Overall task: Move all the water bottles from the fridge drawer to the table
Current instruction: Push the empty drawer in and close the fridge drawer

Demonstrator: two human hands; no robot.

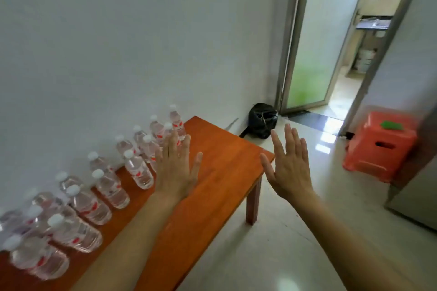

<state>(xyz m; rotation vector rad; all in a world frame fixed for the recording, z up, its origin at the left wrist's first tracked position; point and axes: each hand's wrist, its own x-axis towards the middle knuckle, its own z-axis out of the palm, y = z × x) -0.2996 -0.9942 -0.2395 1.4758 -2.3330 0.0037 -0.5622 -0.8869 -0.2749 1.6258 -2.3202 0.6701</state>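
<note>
Water bottles [138, 171] are crowding the desk [220, 172] while left hand [176, 173] and right hand [292, 172] are hovering spread, empty; fridge drawer unseen.

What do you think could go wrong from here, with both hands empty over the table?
1. The left hand hovers right beside the bottles, packed upright in two rows; a careless sweep could topple several.
2. The rows hug the wall side of the table, so adding more means reaching over standing bottles.
</note>
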